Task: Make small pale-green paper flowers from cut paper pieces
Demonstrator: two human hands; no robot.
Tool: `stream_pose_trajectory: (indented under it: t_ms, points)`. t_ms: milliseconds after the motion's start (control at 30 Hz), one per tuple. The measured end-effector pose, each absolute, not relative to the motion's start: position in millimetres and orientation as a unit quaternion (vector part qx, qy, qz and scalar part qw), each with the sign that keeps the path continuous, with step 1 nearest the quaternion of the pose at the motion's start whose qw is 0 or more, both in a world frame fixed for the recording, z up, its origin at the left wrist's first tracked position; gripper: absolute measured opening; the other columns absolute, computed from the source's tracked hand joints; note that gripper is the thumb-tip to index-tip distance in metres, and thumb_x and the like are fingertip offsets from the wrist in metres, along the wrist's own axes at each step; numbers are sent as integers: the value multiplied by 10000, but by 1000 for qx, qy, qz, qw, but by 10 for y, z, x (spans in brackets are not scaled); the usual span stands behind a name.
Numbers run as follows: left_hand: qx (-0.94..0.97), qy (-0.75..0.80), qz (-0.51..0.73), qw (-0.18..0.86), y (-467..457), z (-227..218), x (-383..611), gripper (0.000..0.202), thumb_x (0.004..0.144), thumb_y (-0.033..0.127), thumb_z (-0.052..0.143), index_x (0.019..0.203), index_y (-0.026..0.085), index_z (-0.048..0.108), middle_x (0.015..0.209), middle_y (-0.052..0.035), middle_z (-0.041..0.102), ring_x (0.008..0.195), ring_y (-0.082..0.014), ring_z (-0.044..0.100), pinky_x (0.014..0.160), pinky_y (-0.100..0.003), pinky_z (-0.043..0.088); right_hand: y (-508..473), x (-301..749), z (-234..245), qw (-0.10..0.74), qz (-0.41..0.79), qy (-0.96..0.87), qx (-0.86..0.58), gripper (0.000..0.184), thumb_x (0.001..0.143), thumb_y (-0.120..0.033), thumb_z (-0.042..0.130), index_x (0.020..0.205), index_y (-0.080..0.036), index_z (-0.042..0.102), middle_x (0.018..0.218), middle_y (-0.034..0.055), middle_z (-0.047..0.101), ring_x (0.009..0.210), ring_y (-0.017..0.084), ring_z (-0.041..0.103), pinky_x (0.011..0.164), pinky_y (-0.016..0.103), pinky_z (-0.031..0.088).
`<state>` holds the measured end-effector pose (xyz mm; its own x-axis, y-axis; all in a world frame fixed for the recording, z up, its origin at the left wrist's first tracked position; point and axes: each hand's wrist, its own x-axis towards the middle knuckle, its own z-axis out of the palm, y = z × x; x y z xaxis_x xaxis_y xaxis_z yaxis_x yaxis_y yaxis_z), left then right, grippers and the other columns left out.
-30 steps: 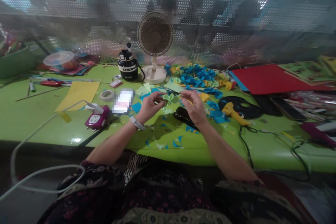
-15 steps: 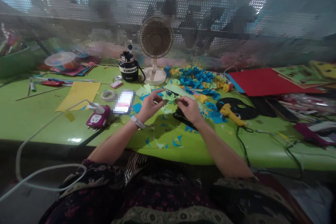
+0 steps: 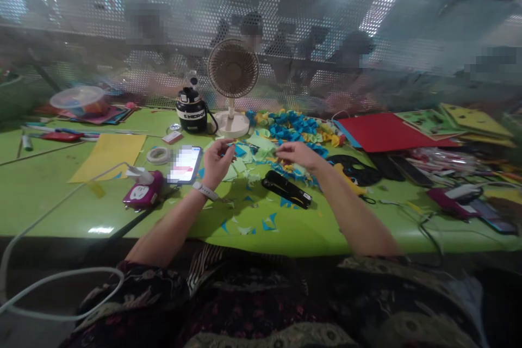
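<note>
Left hand (image 3: pixel 216 159) raised, fingers pinched, grip on any scrap impossible to tell; right hand (image 3: pixel 299 155) half open, holding nothing visible, fingers reaching toward the green paper scraps (image 3: pixel 261 144) lying between the hands. One stapler (image 3: pixel 286 189) rests just below them on the desk (image 3: pixel 61 196), within easy reach. Farther off: one phone (image 3: pixel 185 165), one tape roll (image 3: pixel 157 155), one bottle (image 3: pixel 190 110), and one fan (image 3: pixel 232 69) facing the person.

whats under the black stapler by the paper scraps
The black stapler lies on the green table, and its body hides whatever is directly beneath it. Blue and yellow paper scraps lie just beyond it.
</note>
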<state>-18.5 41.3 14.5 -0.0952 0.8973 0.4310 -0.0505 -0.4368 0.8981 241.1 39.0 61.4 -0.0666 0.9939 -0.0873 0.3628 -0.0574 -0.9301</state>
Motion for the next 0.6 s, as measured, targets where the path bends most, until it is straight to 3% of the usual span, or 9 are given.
stream_pose_trajectory:
  t_ms: [67, 133, 233, 367, 500, 600]
  points:
    - [550, 377, 647, 371, 423, 164, -199, 255, 795, 366, 694, 949, 164, 672, 660, 17, 645, 528, -94, 623, 520, -202, 507, 629, 2560, 708, 395, 418, -527, -626, 78, 720, -178, 766, 699, -124, 714, 616, 47, 708, 483, 95, 590, 548, 248, 493]
    - [536, 375, 660, 370, 437, 185, -215, 232, 796, 356, 694, 929, 168, 667, 655, 18, 641, 517, -92, 613, 508, -204, 503, 896, 2694, 776, 417, 402, -500, -643, 179, 836, -171, 635, 689, -84, 687, 610, 41, 681, 475, 41, 565, 613, 246, 473]
    - [511, 379, 679, 366, 467, 209, -240, 177, 797, 319, 690, 895, 176, 657, 637, 25, 630, 499, -92, 598, 488, -209, 489, 1267, 2828, 839, 461, 372, -449, -669, 229, 781, -150, 702, 583, -143, 587, 508, 6, 593, 454, 85, 517, 549, 271, 469]
    - [488, 384, 699, 355, 514, 222, -280, 110, 816, 276, 669, 881, 188, 658, 643, 22, 627, 521, -100, 604, 509, -226, 497, 1606, 2927, 890, 502, 360, -418, -666, 226, 754, -184, 731, 595, -182, 570, 479, -6, 528, 496, 137, 514, 517, 289, 459]
    - [449, 377, 728, 354, 556, 267, -337, 108, 824, 286, 679, 887, 203, 650, 654, 25, 622, 526, -98, 599, 499, -220, 484, 1736, 2947, 884, 545, 367, -415, -630, 280, 870, -290, 610, 614, -196, 547, 524, 14, 556, 565, 150, 563, 571, 286, 487]
    - [404, 370, 756, 359, 573, 339, -390, 86, 804, 257, 687, 863, 206, 651, 652, 30, 625, 499, -79, 571, 469, -194, 452, 1719, 2794, 810, 529, 402, -431, -611, 306, 904, -268, 570, 611, -191, 525, 522, 11, 572, 545, 124, 561, 570, 252, 484]
